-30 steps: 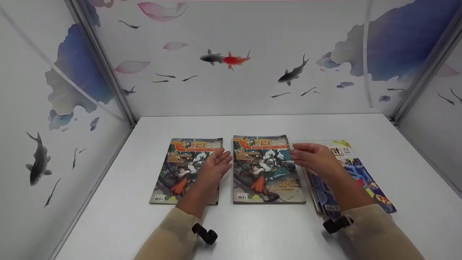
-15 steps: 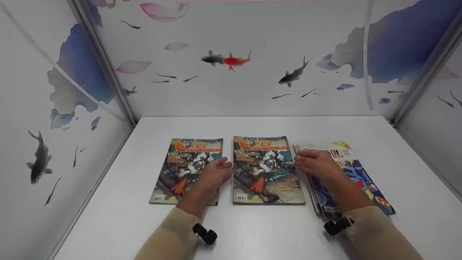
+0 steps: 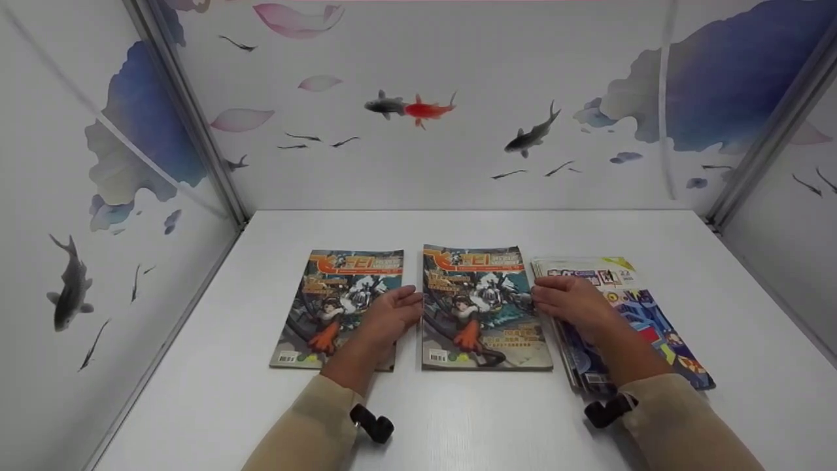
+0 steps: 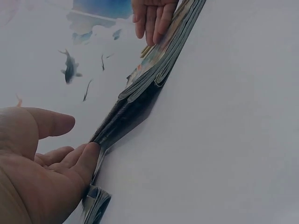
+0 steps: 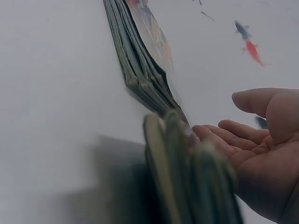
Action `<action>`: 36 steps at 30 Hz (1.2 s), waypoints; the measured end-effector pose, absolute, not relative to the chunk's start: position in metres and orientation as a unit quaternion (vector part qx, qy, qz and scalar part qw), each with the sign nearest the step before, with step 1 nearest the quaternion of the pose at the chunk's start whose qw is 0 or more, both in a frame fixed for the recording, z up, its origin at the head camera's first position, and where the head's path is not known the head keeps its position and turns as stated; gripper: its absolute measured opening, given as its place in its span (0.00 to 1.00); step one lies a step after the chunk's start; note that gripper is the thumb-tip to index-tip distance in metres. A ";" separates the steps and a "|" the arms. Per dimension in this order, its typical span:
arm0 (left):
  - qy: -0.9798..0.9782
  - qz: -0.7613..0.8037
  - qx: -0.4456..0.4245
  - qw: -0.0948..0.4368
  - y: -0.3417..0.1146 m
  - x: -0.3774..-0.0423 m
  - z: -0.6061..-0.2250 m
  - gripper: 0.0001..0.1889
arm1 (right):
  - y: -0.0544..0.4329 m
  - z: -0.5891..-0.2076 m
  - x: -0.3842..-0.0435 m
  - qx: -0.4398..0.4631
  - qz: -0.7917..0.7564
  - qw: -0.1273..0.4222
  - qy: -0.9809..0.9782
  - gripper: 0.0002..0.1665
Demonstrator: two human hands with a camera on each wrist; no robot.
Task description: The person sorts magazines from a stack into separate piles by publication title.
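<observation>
A magazine with an orange title band (image 3: pixel 480 307) lies flat in the middle, apparently thick or stacked. My left hand (image 3: pixel 389 317) is at its left edge, above a matching magazine (image 3: pixel 310 307) on the left. Extended fingers (image 4: pixel 88 156) meet the middle magazine's side in the left wrist view. My right hand (image 3: pixel 579 307) reaches over a pile of blue-covered magazines (image 3: pixel 660 340), fingertips at the middle magazine's right edge. Thumb and fingers stand apart on both hands, and neither grips anything. Layered page edges (image 5: pixel 145 70) show in the right wrist view.
Everything lies on a white table (image 3: pixel 458 418). White panels printed with fish (image 3: pixel 428 108) enclose its back and both sides. Close to the right wrist camera, blurred magazine edges (image 5: pixel 187 172) rise into view. Black straps (image 3: pixel 371 424) hang from the sleeves.
Both hands have come down a little toward the front, the right one more, and their fingertips now sit against the middle magazine's sides. The magazines stay in place.
</observation>
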State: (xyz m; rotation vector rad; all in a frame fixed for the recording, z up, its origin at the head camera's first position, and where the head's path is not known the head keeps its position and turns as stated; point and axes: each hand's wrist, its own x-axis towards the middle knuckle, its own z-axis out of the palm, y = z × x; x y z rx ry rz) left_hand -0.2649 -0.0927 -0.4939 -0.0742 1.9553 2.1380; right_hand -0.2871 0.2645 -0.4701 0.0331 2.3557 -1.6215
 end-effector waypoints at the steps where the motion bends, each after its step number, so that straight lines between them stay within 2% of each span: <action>1: 0.671 0.731 -0.025 0.121 -0.093 -0.265 -0.494 0.32 | 0.264 -0.470 -0.287 0.010 -0.561 0.141 0.816 0.40; 10: 0.690 0.714 -0.041 0.109 -0.094 -0.265 -0.489 0.32 | 0.257 -0.467 -0.284 0.001 -0.573 0.162 0.803 0.48; 18: 0.699 0.707 -0.029 0.104 -0.094 -0.265 -0.490 0.31 | 0.256 -0.468 -0.283 0.028 -0.625 0.156 0.764 0.41; 36: 0.721 0.682 -0.030 0.116 -0.088 -0.265 -0.494 0.32 | 0.255 -0.468 -0.285 0.037 -0.586 0.162 0.793 0.41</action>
